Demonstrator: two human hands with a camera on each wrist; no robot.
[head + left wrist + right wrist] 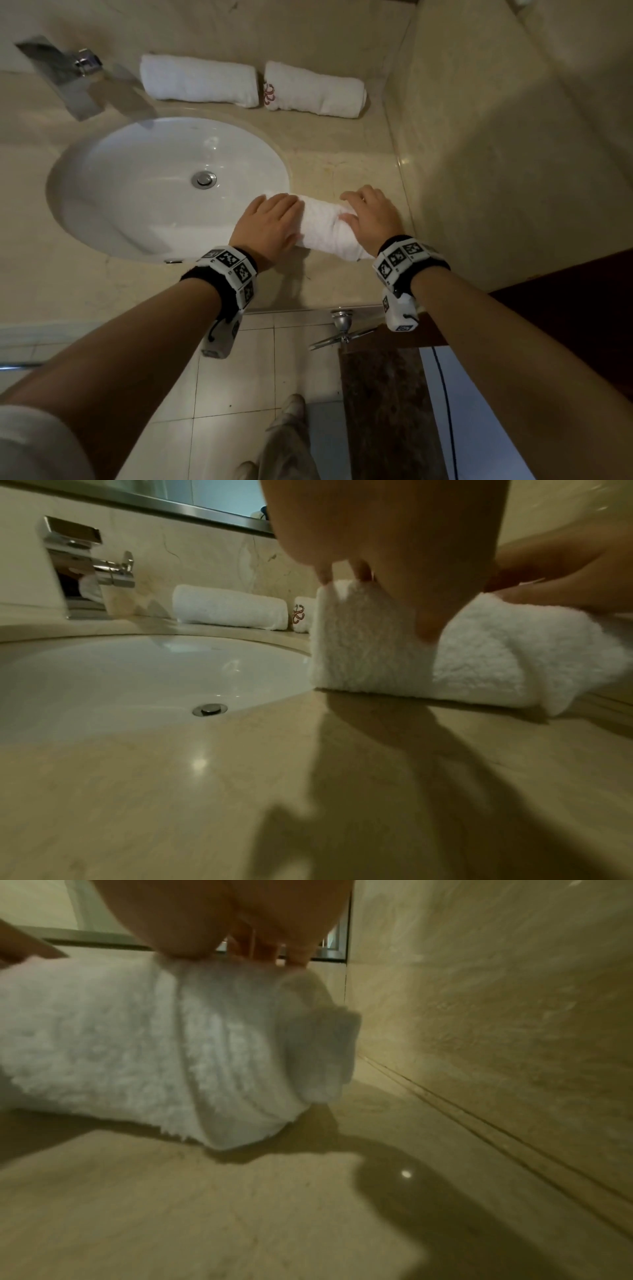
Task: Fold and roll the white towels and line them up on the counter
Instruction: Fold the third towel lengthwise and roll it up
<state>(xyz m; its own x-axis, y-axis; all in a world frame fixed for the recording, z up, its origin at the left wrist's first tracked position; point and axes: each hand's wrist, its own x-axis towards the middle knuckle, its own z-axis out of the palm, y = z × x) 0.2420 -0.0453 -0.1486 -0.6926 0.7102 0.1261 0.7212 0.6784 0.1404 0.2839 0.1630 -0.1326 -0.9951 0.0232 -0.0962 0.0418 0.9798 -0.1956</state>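
Note:
A rolled white towel (325, 226) (479, 656) (137, 1042) lies on the beige counter (342, 284) just right of the sink, its left end reaching the basin's rim. My left hand (270, 219) (394, 547) covers its left end, fingers over the top and thumb down the near side. My right hand (370, 216) (222, 915) arches over the right end, where the layers of the roll show. Two finished rolls sit end to end by the back wall: a plain one (200, 80) (229, 607) and one with a red emblem (315, 90) (303, 614).
The white oval sink (102, 192) takes up the counter's left half, with a chrome faucet (65, 72) behind it. A tiled side wall (496, 137) rises close to the towel's right end. The counter's front edge lies just under my wrists.

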